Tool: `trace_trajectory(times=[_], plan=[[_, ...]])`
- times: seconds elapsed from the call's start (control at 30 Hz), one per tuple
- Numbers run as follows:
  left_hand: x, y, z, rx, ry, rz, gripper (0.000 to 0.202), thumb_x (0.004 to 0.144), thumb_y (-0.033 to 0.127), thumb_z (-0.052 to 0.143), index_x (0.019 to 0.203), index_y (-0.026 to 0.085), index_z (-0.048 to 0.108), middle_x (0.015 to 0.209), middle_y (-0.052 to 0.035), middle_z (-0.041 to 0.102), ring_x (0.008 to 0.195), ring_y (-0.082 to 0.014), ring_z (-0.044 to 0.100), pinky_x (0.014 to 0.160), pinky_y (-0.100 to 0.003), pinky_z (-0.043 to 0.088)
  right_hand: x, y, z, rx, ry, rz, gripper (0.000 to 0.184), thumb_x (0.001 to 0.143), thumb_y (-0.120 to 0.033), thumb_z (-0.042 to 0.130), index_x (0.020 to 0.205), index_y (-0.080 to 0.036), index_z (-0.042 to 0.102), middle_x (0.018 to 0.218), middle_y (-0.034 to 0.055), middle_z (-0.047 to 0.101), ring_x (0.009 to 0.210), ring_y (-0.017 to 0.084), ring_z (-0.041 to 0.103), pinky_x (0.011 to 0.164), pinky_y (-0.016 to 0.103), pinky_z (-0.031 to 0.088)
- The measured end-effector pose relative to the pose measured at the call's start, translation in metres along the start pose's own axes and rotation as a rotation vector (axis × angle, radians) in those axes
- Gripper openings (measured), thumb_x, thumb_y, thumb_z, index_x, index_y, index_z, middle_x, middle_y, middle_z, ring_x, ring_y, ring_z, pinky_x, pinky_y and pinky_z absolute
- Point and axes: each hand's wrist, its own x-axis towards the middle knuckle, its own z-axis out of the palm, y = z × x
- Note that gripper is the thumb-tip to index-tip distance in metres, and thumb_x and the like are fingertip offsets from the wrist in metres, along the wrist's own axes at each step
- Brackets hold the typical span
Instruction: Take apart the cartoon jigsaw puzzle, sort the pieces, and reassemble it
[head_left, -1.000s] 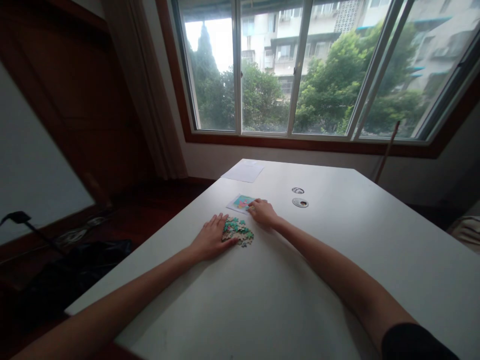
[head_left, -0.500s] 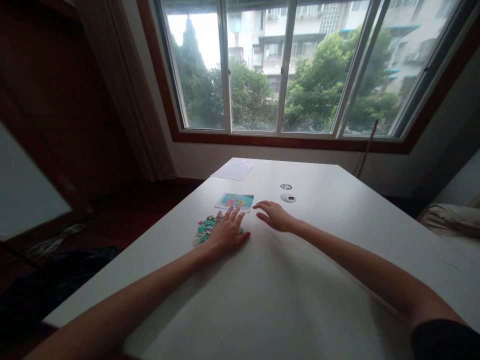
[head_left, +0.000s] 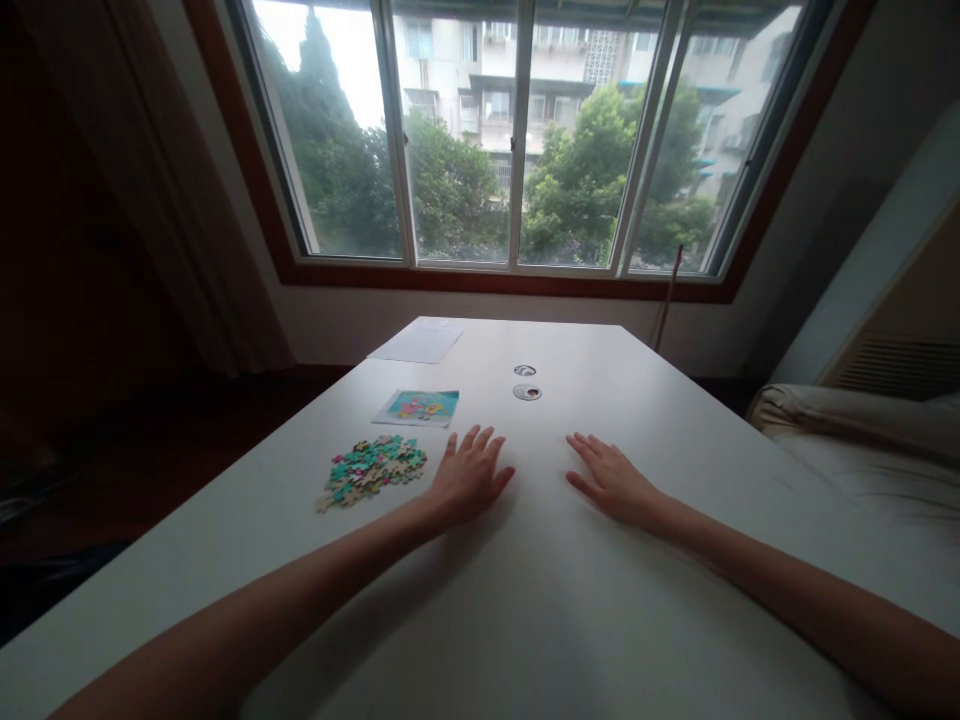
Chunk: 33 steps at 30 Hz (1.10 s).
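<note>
My left hand (head_left: pixel 471 470) is open, palm down with fingers spread, low over the white table or resting on it. Just to its left lies a loose heap of jigsaw puzzle pieces (head_left: pixel 373 468), mostly teal and beige with some pink. Beyond that hand, a small colourful picture sheet (head_left: pixel 417 408) lies flat. My right hand (head_left: pixel 609 478) is also open and holds nothing, fingers pointing inward toward the left one. Bare tabletop separates the two hands.
Two small round flat items, one (head_left: pixel 525 371) behind the other (head_left: pixel 527 392), lie farther back on the table (head_left: pixel 540 600). A white paper sheet (head_left: pixel 418 341) is at the far left corner. Right of the table stands a pale cushioned seat (head_left: pixel 862 430); a window is ahead.
My view has turned right. My left hand has moved right, off the puzzle pieces, uncovering the heap. My right hand has shifted right and nearer, widening the gap between the hands.
</note>
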Motion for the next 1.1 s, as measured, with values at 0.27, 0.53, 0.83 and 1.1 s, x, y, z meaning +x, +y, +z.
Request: trace_trajectory(times=[0.27, 0.53, 0.83, 1.1], plan=[[0.004, 0.032, 0.018, -0.071, -0.138, 0.070, 0.069, 0.084, 0.061, 0.019, 0.136, 0.016, 0.023, 0.143, -0.0130, 0.017, 0.131, -0.0304, 0.012, 0.099, -0.054, 0.016, -0.010, -0.005, 0.006, 0.023, -0.048, 0.004, 0.076, 0.079, -0.067, 0.020, 0.138, -0.020, 0.019, 0.144, 0.0082, 0.015, 0.132, 0.029, 0.012, 0.103, 0.051, 0.011], [0.003, 0.034, 0.018, -0.060, -0.128, 0.075, 0.068, 0.085, 0.060, 0.020, 0.137, 0.016, 0.023, 0.143, -0.0132, 0.017, 0.130, -0.0307, 0.013, 0.099, -0.053, 0.017, -0.010, -0.001, 0.008, 0.052, -0.027, -0.003, 0.074, 0.079, -0.067, 0.022, 0.138, -0.022, 0.020, 0.144, 0.0090, 0.017, 0.131, 0.029, 0.013, 0.102, 0.050, 0.011], [0.000, 0.034, 0.015, -0.061, -0.113, 0.078, 0.067, 0.085, 0.059, 0.022, 0.136, 0.016, 0.025, 0.142, -0.0136, 0.020, 0.130, -0.0307, 0.016, 0.099, -0.052, 0.018, -0.012, -0.003, 0.008, 0.031, -0.019, -0.016, 0.074, 0.079, -0.066, 0.022, 0.138, -0.021, 0.021, 0.144, 0.0095, 0.018, 0.131, 0.029, 0.016, 0.102, 0.049, 0.013], [-0.002, 0.033, 0.016, -0.055, -0.104, 0.075, 0.065, 0.085, 0.057, 0.023, 0.136, 0.016, 0.026, 0.142, -0.0133, 0.021, 0.130, -0.0303, 0.016, 0.099, -0.052, 0.018, -0.012, -0.005, 0.007, 0.022, -0.021, -0.010, 0.073, 0.080, -0.065, 0.022, 0.138, -0.021, 0.022, 0.144, 0.0094, 0.018, 0.131, 0.028, 0.016, 0.102, 0.049, 0.013]])
